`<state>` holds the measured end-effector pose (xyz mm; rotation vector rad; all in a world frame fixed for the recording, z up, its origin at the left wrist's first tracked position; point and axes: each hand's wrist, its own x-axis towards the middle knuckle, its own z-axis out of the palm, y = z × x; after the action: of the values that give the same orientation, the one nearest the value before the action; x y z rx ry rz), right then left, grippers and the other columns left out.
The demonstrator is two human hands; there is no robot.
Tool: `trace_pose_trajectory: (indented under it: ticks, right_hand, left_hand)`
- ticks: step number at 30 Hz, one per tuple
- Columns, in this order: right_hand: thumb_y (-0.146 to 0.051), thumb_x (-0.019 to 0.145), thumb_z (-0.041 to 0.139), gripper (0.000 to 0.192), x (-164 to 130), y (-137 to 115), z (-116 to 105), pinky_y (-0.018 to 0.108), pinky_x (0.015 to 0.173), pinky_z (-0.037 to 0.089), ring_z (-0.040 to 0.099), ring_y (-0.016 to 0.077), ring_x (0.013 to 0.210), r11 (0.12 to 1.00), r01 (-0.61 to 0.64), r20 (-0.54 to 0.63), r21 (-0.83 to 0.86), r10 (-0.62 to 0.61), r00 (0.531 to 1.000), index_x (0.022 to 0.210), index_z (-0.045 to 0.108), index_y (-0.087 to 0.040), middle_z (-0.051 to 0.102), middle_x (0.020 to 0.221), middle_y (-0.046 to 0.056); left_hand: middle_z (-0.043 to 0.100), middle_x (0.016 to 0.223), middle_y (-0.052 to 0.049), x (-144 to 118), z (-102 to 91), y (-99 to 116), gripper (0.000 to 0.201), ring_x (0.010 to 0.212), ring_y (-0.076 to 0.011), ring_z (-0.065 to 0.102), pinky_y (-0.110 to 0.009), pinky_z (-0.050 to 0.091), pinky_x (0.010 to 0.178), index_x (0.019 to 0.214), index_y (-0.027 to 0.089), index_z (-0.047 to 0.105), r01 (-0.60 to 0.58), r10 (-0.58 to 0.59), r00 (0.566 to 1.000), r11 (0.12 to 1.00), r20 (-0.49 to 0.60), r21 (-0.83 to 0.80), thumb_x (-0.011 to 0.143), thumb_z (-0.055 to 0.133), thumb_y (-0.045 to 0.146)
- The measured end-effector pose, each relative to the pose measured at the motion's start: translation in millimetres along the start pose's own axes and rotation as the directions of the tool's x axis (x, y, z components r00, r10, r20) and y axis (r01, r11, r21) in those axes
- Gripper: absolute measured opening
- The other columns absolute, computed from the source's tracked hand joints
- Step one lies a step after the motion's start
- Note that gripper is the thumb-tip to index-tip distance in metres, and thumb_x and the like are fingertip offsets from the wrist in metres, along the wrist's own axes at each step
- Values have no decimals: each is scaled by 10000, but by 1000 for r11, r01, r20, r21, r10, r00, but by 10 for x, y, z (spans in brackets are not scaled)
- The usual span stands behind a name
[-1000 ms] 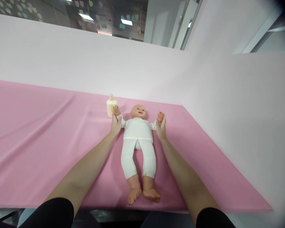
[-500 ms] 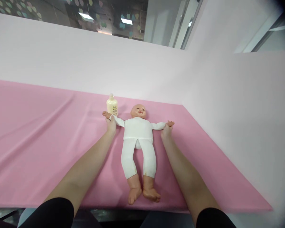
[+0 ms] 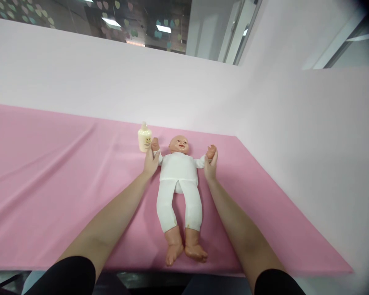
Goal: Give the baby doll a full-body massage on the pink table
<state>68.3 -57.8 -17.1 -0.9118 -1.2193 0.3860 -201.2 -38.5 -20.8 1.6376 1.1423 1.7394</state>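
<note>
Currently the doll lies face-up on the pink counter. Left hand and right hand each clasp 1 doll wrist, raising both arms. Bottle stands just beside, upright.

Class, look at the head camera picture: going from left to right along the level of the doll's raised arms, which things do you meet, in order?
Cream bottle → left hand holding one doll arm → doll → right hand holding the other arm, all on the pink cloth.
</note>
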Motion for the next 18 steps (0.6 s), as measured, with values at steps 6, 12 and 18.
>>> trace_pose_trajectory:
  ticks: [6, 12, 18]
  right_hand:
    - [-322, 888, 481, 527, -83, -24, 50, 429, 1106, 323, 452, 207, 1273, 964, 187, 342, -187, -114, 933, 1400, 385, -243, 506, 1360, 80]
    - [-199, 864, 444, 504, -87, -32, 94, 446, 1037, 371, 501, 235, 1144, 840, 386, 597, -381, -96, 797, 1356, 474, -302, 578, 1255, 40]
    - [-194, 873, 415, 527, -89, -41, 99, 442, 1029, 373, 488, 237, 1149, 818, 412, 606, -402, -99, 789, 1386, 434, -312, 564, 1268, 35]
  left_hand:
    - [551, 1260, -113, -14, 76, -44, 507, 1195, -279, 477, -471, 336, 1055, 1365, 217, 440, -227, 130, 943, 925, 307, 303, 871, 513, 306]
    - [579, 1192, -92, -4, 112, -98, 468, 1108, -278, 502, -462, 373, 1007, 1326, 243, 512, -280, 91, 896, 876, 435, 393, 859, 510, 259]
    - [573, 1188, -92, -2, 112, -92, 477, 1104, -281, 498, -469, 366, 1009, 1338, 249, 504, -260, 70, 897, 882, 436, 393, 862, 507, 266]
